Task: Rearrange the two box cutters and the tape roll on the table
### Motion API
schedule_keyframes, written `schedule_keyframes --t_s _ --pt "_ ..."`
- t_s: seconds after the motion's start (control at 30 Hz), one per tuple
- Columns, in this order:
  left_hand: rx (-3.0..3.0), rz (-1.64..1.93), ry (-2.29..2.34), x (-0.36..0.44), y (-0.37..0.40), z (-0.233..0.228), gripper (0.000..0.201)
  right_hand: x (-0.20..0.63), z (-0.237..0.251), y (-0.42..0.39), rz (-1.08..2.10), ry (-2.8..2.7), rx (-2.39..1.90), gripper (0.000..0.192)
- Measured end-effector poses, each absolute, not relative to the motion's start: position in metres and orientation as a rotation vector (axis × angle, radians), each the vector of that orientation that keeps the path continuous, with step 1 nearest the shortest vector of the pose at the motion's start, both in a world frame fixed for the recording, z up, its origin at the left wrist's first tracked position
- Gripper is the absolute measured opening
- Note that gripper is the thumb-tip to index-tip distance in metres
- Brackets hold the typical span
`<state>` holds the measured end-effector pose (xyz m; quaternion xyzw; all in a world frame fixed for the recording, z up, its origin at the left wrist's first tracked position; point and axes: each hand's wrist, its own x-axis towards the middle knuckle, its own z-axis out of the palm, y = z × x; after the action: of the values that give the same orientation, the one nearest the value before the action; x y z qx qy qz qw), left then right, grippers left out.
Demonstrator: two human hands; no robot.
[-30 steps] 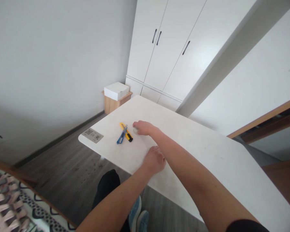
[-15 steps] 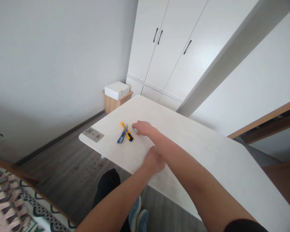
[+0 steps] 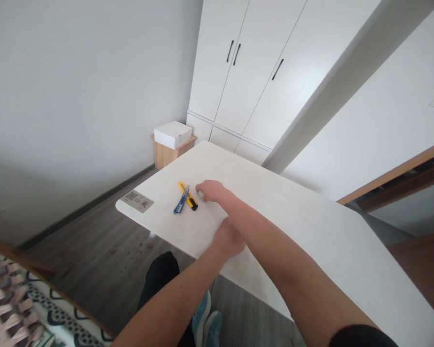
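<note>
**On a white table, a hand closes over a small round object**

At the far end of a white table (image 3: pixel 310 231), a person's right hand (image 3: pixel 210 191) lies knuckles up with its fingers curled down over a small pale round object (image 3: pixel 201 194), only a sliver of which shows beneath the fingertips; what the object is cannot be told. Just beside that hand, toward the table's corner, a yellow utility knife (image 3: pixel 188 196) and a blue utility knife (image 3: pixel 181 200) lie crossed and touching on the tabletop. Nearer the corner sits a grey printed card (image 3: pixel 137 201), flat and apart from the knives. The left hand (image 3: pixel 229 238) rests loosely closed on the table's near edge, holding nothing that can be seen. Below the table edge, dark trousers and blue shoes (image 3: pixel 206 322) show against a grey wood floor. Beyond the table, a white box (image 3: pixel 173 134) sits on a low wooden stand (image 3: pixel 165 155) beside a white wardrobe (image 3: pixel 249 72) with black handles. A patterned rug (image 3: pixel 18 308) fills the lower left corner.
</note>
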<state>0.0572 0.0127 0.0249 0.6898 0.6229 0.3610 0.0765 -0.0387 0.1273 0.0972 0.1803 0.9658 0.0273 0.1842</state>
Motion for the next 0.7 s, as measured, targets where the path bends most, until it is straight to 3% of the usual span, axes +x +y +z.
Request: schedule_keyframes --t_s 0.2,0.4,0.57,0.7 --pt "2.168 1.004 1.858 0.054 0.014 0.022 0.025 -0.011 0.113 0.134 0.053 2.764 0.594 0.047" --pt "2.242 0.908 1.894 0.051 0.012 0.024 0.024 0.122 0.142 0.151 0.111 2.661 1.050 0.042" --pt "2.282 0.892 1.908 0.051 0.011 0.026 0.025 0.229 0.130 0.129 0.051 2.497 1.199 0.041" --pt "2.312 0.879 1.905 0.051 0.011 0.027 0.028 0.262 0.118 0.105 -0.017 2.481 1.232 0.044"
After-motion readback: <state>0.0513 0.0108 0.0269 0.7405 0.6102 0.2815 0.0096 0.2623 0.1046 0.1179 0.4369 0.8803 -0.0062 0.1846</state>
